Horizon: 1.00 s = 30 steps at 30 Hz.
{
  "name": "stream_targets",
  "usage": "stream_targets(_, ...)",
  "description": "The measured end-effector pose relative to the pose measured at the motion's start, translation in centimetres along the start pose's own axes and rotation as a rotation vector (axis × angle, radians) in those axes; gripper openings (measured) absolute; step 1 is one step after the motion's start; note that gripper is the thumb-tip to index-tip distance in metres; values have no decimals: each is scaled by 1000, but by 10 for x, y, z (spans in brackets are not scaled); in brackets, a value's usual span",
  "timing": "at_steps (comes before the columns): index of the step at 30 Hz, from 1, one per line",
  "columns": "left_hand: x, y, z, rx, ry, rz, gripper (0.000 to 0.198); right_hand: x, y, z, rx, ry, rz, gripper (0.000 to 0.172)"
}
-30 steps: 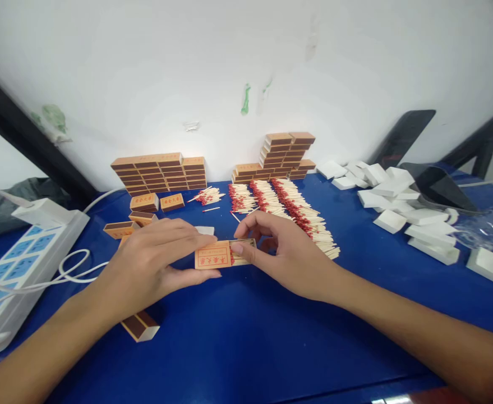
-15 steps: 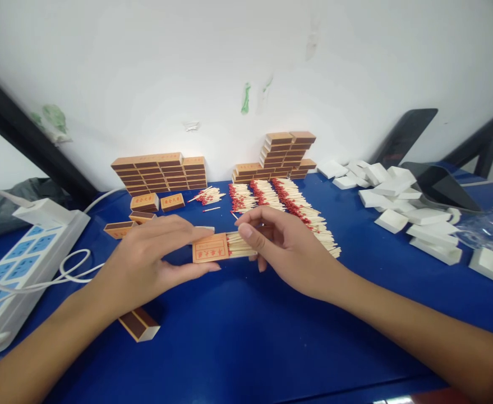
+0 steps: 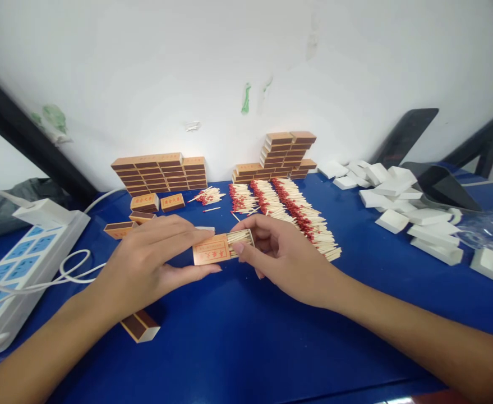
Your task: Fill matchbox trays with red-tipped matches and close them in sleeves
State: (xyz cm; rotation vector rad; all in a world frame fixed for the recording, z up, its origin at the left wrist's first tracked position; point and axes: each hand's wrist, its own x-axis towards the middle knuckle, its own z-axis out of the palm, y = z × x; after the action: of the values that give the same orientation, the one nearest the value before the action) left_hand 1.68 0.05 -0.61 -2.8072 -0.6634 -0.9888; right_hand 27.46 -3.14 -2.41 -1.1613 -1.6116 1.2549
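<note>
An orange matchbox (image 3: 211,251) is pinched at its cover between the thumb and fingers of my left hand (image 3: 149,255). Its white inner tray (image 3: 248,232), full of matches, sticks partly out of the cover's right end. My right hand (image 3: 286,252) is closed on that end of the tray, its thumb on the matches and its fingers behind. Beyond my right hand lie piles of red-headed loose matches (image 3: 305,210). A smaller heap of matches (image 3: 209,196) lies farther left.
Stacked matchboxes (image 3: 162,171) stand along the wall, with a second stack (image 3: 286,148) right of them. Single matchboxes (image 3: 173,202) lie at left; two more (image 3: 140,325) are under my left wrist. A power strip (image 3: 31,275) borders the left, and white trays (image 3: 397,196) are scattered right.
My right fingers have shifted from over the matches to the tray's end, so the tray's right end now shows. The matchbox is slightly tilted, and my left hand has barely moved.
</note>
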Motion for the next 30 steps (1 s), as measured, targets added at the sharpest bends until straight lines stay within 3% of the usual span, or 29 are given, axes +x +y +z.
stream_targets(7,2,0,0,-16,-10,-16,50,-1,0,1,9,-32,-18,34)
stream_targets(12,0,-4,3,29,44,-46,41,-9,-2,8,-14,54,-15,70)
stream_targets(15,-3,-6,4,77,76,-83,40,-16,-2,14,-77,101,-18,79)
stream_targets(25,-7,6,5,116,105,-73,43,-32,-5,20,-268,-184,-123,83)
stream_targets(30,-5,8,5,133,96,-68,40,-32,-2,20,-293,-196,-123,87)
